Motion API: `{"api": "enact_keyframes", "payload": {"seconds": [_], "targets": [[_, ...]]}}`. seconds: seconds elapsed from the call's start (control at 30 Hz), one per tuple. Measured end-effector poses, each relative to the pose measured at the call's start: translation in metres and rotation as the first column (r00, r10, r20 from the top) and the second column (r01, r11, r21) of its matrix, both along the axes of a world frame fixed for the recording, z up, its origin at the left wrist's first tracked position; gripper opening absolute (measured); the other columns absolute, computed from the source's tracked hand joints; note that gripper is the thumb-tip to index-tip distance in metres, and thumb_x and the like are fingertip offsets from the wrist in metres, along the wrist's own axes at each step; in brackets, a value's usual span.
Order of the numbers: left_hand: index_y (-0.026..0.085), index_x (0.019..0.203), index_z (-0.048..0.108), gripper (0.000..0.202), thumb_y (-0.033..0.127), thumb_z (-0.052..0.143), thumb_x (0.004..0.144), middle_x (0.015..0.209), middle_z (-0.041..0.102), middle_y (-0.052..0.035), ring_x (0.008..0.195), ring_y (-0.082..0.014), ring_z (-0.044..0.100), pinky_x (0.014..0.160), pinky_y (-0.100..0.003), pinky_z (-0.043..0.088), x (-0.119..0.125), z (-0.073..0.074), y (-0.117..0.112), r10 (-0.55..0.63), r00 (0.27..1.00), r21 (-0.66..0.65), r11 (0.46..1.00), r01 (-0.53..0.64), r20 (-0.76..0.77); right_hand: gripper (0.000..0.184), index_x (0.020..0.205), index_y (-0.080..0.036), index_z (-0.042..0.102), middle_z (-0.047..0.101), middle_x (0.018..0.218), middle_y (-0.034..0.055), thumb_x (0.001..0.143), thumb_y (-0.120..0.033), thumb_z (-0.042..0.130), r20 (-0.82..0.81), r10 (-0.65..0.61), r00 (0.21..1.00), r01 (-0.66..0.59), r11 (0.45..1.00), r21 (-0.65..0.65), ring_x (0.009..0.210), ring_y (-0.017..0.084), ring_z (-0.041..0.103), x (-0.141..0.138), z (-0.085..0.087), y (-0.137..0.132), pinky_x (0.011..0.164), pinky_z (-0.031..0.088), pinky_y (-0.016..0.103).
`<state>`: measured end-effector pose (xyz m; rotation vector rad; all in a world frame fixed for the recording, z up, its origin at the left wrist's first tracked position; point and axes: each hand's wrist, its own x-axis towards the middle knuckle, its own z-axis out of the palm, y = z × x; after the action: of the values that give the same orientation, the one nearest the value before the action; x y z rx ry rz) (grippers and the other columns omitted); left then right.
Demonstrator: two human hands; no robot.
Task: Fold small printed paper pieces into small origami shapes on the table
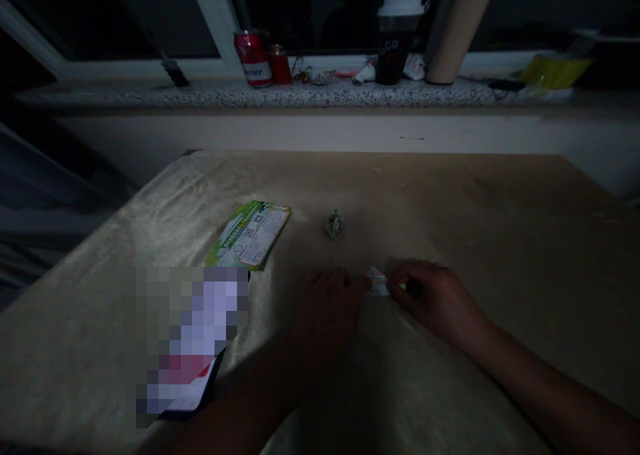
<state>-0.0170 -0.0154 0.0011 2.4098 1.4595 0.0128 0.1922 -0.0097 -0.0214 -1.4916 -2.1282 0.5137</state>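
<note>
A small folded piece of printed paper (pixel 379 283) rests on the cloth-covered table between my two hands. My left hand (pixel 330 301) lies on the table with its fingers curled, its thumb side holding the paper's left edge. From the other side, my right hand (pixel 440 298) pinches the paper's right corner between thumb and fingers. Dim light hides the exact fingertip contact. A little farther away stands another small folded paper piece (pixel 335 223), green and white, touched by neither hand.
Green printed leaflets (pixel 255 231) lie left of my hands, beside a phone (pixel 200 348) with a lit, blurred screen. On the stone windowsill (pixel 210 95) stand a red can (pixel 253 58), a small red jar (pixel 280 65), a dark lidded cup (pixel 393 51) and a cardboard tube (pixel 457 35).
</note>
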Motion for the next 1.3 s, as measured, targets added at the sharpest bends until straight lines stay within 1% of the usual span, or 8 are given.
{"api": "enact_keyframes", "payload": {"seconds": [0.13,0.27,0.37,0.5,0.67,0.9,1.03,1.3], "targets": [[0.031,0.144,0.059,0.046,0.015,0.050,0.102,0.106,0.068,-0.0081,0.094,-0.0231,0.064,0.093,-0.043,0.049,-0.004,-0.001,0.002,-0.043,0.999,0.004,0.999,0.043,-0.006,0.011,0.078,-0.021,0.067,0.070,0.071,0.0009,0.086,-0.014,0.067,0.005,0.004,1.000,-0.004,1.000,-0.007,0.066,0.019,0.067,0.000,0.000,0.000,0.062,0.045,0.029],[0.034,0.144,0.059,0.050,0.013,0.052,0.100,0.100,0.066,-0.0072,0.089,-0.0230,0.063,0.087,-0.041,0.051,-0.008,-0.010,0.002,-0.115,0.993,0.099,0.988,0.116,-0.019,0.011,0.079,-0.021,0.068,0.071,0.072,0.0005,0.086,-0.014,0.067,0.012,-0.004,1.000,0.005,1.000,-0.017,0.068,0.019,0.068,-0.001,0.000,0.000,0.063,0.045,0.029],[0.033,0.141,0.062,0.048,0.011,0.051,0.099,0.097,0.066,-0.0073,0.087,-0.0234,0.064,0.086,-0.042,0.051,-0.009,-0.016,0.001,-0.138,0.990,0.167,0.976,0.142,-0.032,0.011,0.079,-0.021,0.068,0.070,0.070,-0.0002,0.085,-0.013,0.068,0.013,-0.013,1.000,0.013,1.000,-0.015,0.065,0.018,0.067,-0.002,0.001,0.000,0.061,0.044,0.028],[0.032,0.137,0.065,0.045,0.011,0.052,0.099,0.093,0.066,-0.0066,0.085,-0.0225,0.064,0.086,-0.041,0.052,-0.008,-0.018,0.001,-0.152,0.988,0.197,0.968,0.154,-0.024,0.010,0.078,-0.021,0.067,0.070,0.070,-0.0004,0.085,-0.014,0.069,0.012,-0.028,1.000,0.028,0.999,-0.023,0.063,0.017,0.066,-0.002,0.001,0.000,0.060,0.043,0.028],[0.034,0.138,0.065,0.045,0.013,0.056,0.099,0.095,0.066,-0.0067,0.086,-0.0230,0.064,0.084,-0.041,0.053,-0.007,-0.014,0.001,-0.112,0.993,0.151,0.982,0.117,-0.041,0.011,0.077,-0.021,0.065,0.067,0.068,-0.0011,0.086,-0.020,0.071,0.018,-0.044,0.999,0.045,0.999,-0.016,0.062,0.017,0.064,-0.004,-0.001,0.002,0.060,0.041,0.028],[0.035,0.139,0.064,0.045,0.014,0.052,0.101,0.098,0.065,-0.0061,0.089,-0.0223,0.064,0.088,-0.040,0.052,-0.004,-0.007,0.001,-0.102,0.994,0.084,0.991,0.104,-0.025,0.015,0.076,-0.022,0.064,0.070,0.071,0.0003,0.088,-0.028,0.072,0.023,-0.041,0.999,0.041,0.999,-0.003,0.065,0.018,0.065,-0.007,0.000,0.002,0.061,0.042,0.029],[0.035,0.135,0.067,0.044,0.014,0.049,0.101,0.097,0.064,-0.0057,0.089,-0.0220,0.062,0.090,-0.040,0.050,-0.003,-0.002,0.002,-0.077,0.997,0.037,0.996,0.078,-0.025,0.015,0.076,-0.022,0.064,0.068,0.070,-0.0003,0.086,-0.028,0.074,0.014,-0.037,0.999,0.037,0.999,-0.001,0.062,0.017,0.063,-0.008,0.001,0.002,0.059,0.041,0.029],[0.034,0.136,0.066,0.046,0.013,0.047,0.100,0.096,0.063,-0.0064,0.088,-0.0235,0.060,0.090,-0.041,0.048,-0.003,-0.004,0.004,-0.084,0.996,0.007,0.996,0.084,-0.011,0.013,0.079,-0.021,0.065,0.071,0.075,0.0011,0.086,-0.027,0.074,0.009,-0.047,0.999,0.047,0.998,-0.047,0.066,0.019,0.064,-0.011,0.003,0.001,0.061,0.042,0.030]]}}
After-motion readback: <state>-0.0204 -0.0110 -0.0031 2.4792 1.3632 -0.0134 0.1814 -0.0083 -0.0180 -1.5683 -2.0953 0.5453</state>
